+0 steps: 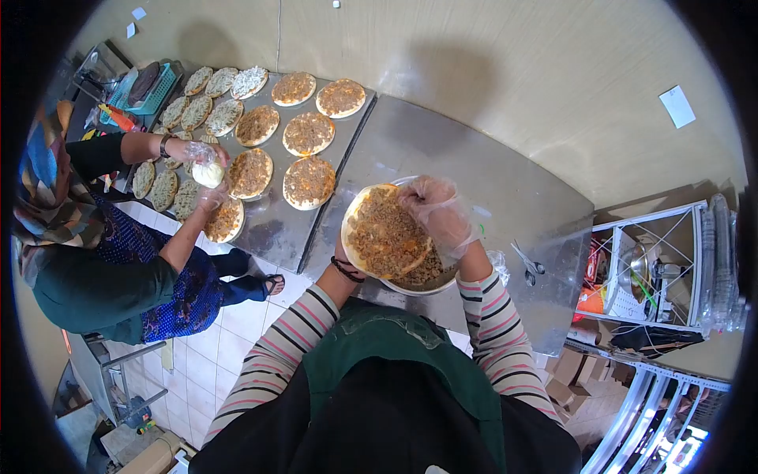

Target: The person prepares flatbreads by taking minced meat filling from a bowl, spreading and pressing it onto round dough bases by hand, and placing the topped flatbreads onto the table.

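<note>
A round flatbread covered with brown minced topping is held over a bowl of the same mince. Beneath its left edge, my left hand supports it, with the fingers mostly hidden under the bread. My right hand, in a clear plastic glove, touches the topping at the upper right of the bread, its fingers bent down and drawn together. Whether mince is between those fingers cannot be made out. The bread covers much of the bowl.
Several topped flatbreads lie in rows on the left metal table. A co-worker stands there, gloved hands holding something white. Scissors lie right of the bowl. A white rack stands at the right.
</note>
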Tool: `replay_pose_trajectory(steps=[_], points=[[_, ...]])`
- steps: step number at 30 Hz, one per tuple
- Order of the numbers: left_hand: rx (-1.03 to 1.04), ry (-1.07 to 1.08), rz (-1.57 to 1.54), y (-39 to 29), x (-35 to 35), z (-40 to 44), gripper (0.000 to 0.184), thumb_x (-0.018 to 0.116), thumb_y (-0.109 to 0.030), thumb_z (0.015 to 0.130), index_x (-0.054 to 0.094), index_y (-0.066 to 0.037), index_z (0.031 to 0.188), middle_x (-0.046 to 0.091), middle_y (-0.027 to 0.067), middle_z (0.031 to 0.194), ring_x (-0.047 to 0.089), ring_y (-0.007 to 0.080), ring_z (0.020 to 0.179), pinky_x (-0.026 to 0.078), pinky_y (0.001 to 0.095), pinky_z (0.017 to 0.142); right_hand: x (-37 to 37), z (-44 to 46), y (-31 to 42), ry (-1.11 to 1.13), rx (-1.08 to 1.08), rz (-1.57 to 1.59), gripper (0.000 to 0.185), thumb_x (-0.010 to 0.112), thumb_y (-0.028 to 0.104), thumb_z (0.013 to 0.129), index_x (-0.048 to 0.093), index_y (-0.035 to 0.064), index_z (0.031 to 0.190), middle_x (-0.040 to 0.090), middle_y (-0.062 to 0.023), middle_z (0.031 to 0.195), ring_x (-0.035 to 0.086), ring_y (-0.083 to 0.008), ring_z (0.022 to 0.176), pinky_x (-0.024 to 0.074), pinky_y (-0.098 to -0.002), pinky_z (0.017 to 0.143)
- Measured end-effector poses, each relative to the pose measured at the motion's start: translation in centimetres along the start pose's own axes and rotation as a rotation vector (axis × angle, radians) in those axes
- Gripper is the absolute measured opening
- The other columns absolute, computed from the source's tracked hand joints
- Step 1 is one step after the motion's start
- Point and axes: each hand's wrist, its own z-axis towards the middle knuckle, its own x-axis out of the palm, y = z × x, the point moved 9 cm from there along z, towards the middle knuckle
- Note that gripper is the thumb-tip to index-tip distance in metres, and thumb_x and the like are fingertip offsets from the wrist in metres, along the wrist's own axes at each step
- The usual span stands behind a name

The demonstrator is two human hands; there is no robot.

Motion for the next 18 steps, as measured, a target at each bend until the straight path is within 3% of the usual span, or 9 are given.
replay_pose_trajectory(steps=[4, 6, 9, 12, 15, 18], points=[[-0.014, 0.001, -0.053, 0.1, -0.2, -0.2, 0.047, 0.036, -0.037, 0.093, 0.044, -0.007, 0.129, 0.049, 0.0153, 0.127, 0.05, 0.0311, 0.114, 0.042, 0.0477, 0.095, 0.2, 0.3, 0.7, 0.028, -0.126, -0.153, 0.011, 0.061, 0.01, 0.077, 0.065, 0.0028, 0.084, 0.062, -0.0138, 0.079, 0.059, -0.0272, 0.068, 0.0469, -0.0365, 0.063], [-0.002, 0.027, -0.048, -0.1, 0.0, -0.1, 0.047, 0.036, -0.037, 0.093, 0.044, -0.008, 0.129, 0.048, 0.0156, 0.128, 0.049, 0.0317, 0.115, 0.041, 0.0487, 0.096, -2.1, -0.6, 1.1, -0.066, -0.158, 0.043, 0.01, 0.063, 0.01, 0.075, 0.065, 0.0033, 0.082, 0.06, -0.0134, 0.076, 0.058, -0.0268, 0.067, 0.046, -0.0367, 0.062], [0.034, 0.019, -0.028, -0.8, 0.3, -0.3, 0.048, 0.035, -0.038, 0.093, 0.042, -0.008, 0.131, 0.046, 0.0161, 0.13, 0.047, 0.0326, 0.117, 0.039, 0.0504, 0.097, -1.2, -2.9, -0.6, 0.057, -0.038, 0.08, 0.005, 0.061, 0.007, 0.073, 0.062, 0.0024, 0.076, 0.058, -0.0144, 0.073, 0.057, -0.0308, 0.069, 0.0453, -0.0379, 0.064], [0.048, -0.012, -0.016, -1.1, 0.1, 0.0, 0.05, 0.035, -0.039, 0.093, 0.04, -0.007, 0.131, 0.045, 0.0176, 0.132, 0.046, 0.0336, 0.118, 0.038, 0.0512, 0.098, -0.1, -4.3, 0.6, 0.018, -0.149, -0.062, 0.004, 0.06, 0.005, 0.072, 0.061, 0.0027, 0.075, 0.057, -0.0143, 0.072, 0.057, -0.0299, 0.07, 0.045, -0.0377, 0.064], [0.055, 0.002, -0.025, -1.2, 0.1, 0.2, 0.052, 0.036, -0.039, 0.093, 0.039, -0.004, 0.132, 0.044, 0.0192, 0.132, 0.046, 0.0342, 0.118, 0.039, 0.0514, 0.098, -1.0, -5.0, 0.0, -0.072, -0.1, 0.102, 0.004, 0.06, 0.005, 0.073, 0.06, 0.0039, 0.077, 0.057, -0.0135, 0.071, 0.057, -0.0299, 0.07, 0.0448, -0.0384, 0.065], [0.062, 0.019, 0.019, -1.1, 0.1, 0.3, 0.049, 0.035, -0.039, 0.093, 0.041, -0.008, 0.131, 0.044, 0.0158, 0.132, 0.046, 0.0325, 0.118, 0.038, 0.0491, 0.099, -0.6, -5.8, 1.0, -0.085, -0.175, 0.003, 0.005, 0.06, 0.006, 0.074, 0.06, 0.0048, 0.078, 0.057, -0.0124, 0.071, 0.057, -0.0296, 0.071, 0.0455, -0.0386, 0.064]])
